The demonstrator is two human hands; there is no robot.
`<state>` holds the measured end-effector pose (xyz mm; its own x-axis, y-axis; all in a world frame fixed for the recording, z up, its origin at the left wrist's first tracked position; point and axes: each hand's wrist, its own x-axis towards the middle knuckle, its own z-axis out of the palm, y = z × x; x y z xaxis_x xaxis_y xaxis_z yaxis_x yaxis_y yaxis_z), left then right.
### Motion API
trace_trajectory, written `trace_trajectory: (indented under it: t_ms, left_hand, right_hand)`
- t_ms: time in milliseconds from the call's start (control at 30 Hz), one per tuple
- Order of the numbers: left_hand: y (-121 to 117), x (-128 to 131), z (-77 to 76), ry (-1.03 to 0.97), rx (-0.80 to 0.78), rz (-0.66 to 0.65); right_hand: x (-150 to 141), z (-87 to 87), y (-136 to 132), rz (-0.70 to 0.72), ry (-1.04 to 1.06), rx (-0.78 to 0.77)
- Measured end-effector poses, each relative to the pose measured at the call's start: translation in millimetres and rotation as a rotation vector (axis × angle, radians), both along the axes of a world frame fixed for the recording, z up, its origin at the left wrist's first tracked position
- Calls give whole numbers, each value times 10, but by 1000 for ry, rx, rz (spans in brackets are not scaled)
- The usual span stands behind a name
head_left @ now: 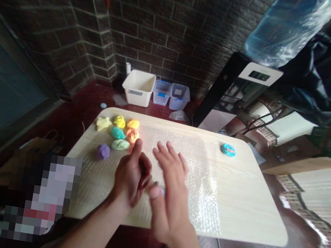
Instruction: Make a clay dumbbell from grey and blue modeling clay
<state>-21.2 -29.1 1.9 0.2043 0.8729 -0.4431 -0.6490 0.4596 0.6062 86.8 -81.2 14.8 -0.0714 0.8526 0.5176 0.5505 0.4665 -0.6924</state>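
Note:
My left hand point(133, 173) is raised over the table with its thumb up and its fingers curled inward. What those fingers hold, if anything, is hidden. Close beside it on the right, my right hand point(170, 192) has its fingers stretched out and holds nothing visible; it is slightly blurred. A gap shows between the two hands. Beneath them a sheet of bubble wrap point(203, 180) covers the middle of the table. Left of my left hand lie a purple clay lump point(103, 152), a pale green clay lump point(120, 145) and an orange clay lump point(132, 135).
The wooden table point(254, 197) also bears a teal lump point(118, 133), yellow lumps point(120, 121), a pale yellow star-like piece point(103, 123) and a blue round piece point(228, 150). Behind stand a white bin point(138, 90), clear boxes point(179, 97) and a water dispenser point(225, 95).

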Motion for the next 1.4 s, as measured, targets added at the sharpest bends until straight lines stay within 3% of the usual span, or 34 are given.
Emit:
trace_trajectory:
  t_ms: [100,200,267,467,533,633,667,733,767,833,867,933,1000,1067,1133,1267,1400]
  left_hand:
    - [20,32,88,89,38,51]
    - [29,64,105,124,93,41]
    - [34,75,81,155,100,42]
    - [67,65,60,185,115,71]
    - [45,60,68,267,185,127]
    - [-51,64,39,361,394,149]
    - [-94,68,18,373,488,89]
    - [-178,78,-29,433,697,-156]
    - [-213,83,-48,519,845,-351]
    - [-262,94,-69,692,1036,-600]
    - [-276,97,-71,764,1103,-665]
    - [-286,97,-69,856,1154,-605]
    - [-276,88,-73,877,1100,-379]
    - [-248,76,-88,825,915,-141]
    - [-202,74,-102,725,679,-10]
    - [-80,110,-86,447,373,55]
    - [-18,150,-44,211,170,14]
  right_hand:
    - [203,-38,104,-234,502,-59]
    - [302,-123,227,-266,816,-155]
    - [305,-170,268,-249,832,-191]
    - [259,-215,236,-291,508,-131]
    - [220,-237,235,-272,566,-170]
    - [85,-300,264,-175,833,-301]
    - [30,-320,279,-139,943,-353]
    - [-55,-340,312,-110,1152,-473]
    - [-71,-335,328,-143,1273,-520]
    - [-34,-301,354,-217,1437,-576]
    - [14,-278,365,-260,1456,-584]
    - [142,-240,383,-346,1393,-528]
    - [261,-228,399,-428,1320,-423]
    - [326,-234,410,-465,1287,-371]
    - [333,-235,413,-451,1287,-369]
    - [279,-180,396,-287,1290,-379]
    - [281,-163,370,-168,1288,-417]
